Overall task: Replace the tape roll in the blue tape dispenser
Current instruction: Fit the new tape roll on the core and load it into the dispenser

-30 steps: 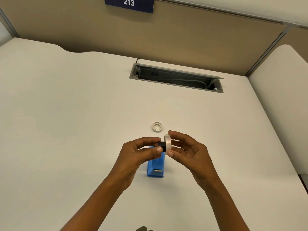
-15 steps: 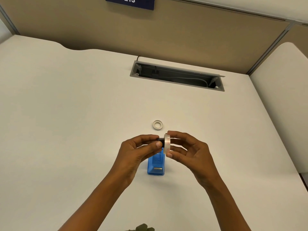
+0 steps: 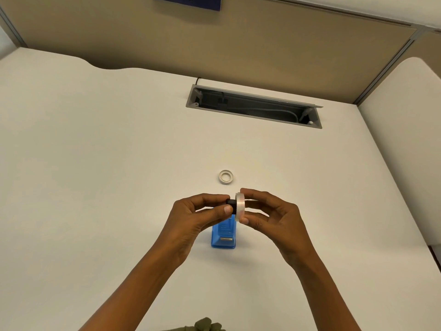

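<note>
The left hand pinches a black hub between thumb and forefinger, its axis running sideways into the clear tape roll. That roll stands on edge, gripped at its rim by the curled fingers of the right hand. The blue tape dispenser sits on the desk directly below both hands, its long axis pointing away from the person. One dispenser, one hub, one full roll, and one spent core lying flat beyond.

The tape dispenser stands on the surface, below the two hands. The left hand and right hand meet above it, holding the tape roll between them. An empty core ring lies behind them, and a cable tray sits farther back.
</note>
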`<state>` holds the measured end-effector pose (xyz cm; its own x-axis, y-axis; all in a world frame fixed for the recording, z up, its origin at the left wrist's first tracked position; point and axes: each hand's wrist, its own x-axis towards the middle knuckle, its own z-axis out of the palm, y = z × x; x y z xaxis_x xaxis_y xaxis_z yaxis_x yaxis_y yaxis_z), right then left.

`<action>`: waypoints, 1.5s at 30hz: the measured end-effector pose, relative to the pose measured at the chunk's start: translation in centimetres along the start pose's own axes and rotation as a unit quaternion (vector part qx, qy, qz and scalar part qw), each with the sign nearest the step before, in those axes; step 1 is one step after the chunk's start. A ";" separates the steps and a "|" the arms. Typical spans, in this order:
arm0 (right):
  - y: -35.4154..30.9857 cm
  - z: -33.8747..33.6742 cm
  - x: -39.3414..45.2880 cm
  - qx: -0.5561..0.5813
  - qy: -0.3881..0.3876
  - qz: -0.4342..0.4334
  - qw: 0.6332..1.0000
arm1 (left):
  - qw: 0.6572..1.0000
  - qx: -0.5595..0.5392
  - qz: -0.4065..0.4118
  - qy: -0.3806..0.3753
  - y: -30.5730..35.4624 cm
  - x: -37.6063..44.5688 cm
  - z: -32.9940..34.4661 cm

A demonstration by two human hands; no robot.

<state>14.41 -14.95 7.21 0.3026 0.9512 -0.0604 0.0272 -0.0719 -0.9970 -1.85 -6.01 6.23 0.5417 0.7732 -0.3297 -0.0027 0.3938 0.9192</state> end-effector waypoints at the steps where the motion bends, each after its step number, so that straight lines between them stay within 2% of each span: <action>1: 0.0 0.0 0.0 0.003 -0.004 -0.004 1.000 | 1.000 -0.004 -0.003 -0.003 0.0 0.0 0.0; 14: 0.7 0.1 0.0 0.005 -0.016 -0.008 1.000 | 0.998 0.047 0.023 -0.026 -0.2 -0.7 0.3; 21: 1.9 0.3 0.3 -0.029 -0.029 0.001 0.999 | 0.991 0.122 0.056 0.000 -1.2 0.0 -0.4; 28: 3.9 -0.3 1.0 -0.096 0.035 0.003 0.995 | 0.974 0.218 0.059 0.033 -3.3 0.8 -2.0; 33: 5.4 -0.1 1.2 -0.115 0.021 0.023 0.993 | 0.962 0.270 0.026 0.015 -4.9 1.3 -2.8; 38: 6.1 0.4 1.9 -0.115 0.036 0.028 0.992 | 0.954 0.296 0.040 -0.016 -5.7 1.6 -2.4; 45: 7.1 0.9 2.9 -0.172 0.023 0.020 0.985 | 0.950 0.308 0.044 -0.020 -6.2 2.0 -2.6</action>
<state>14.64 -12.43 -0.10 0.3530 0.9314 -0.0888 0.3331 -0.2138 -0.9183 -2.93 -5.60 -0.71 0.5938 0.7652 -0.2489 0.4362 -0.0461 0.8987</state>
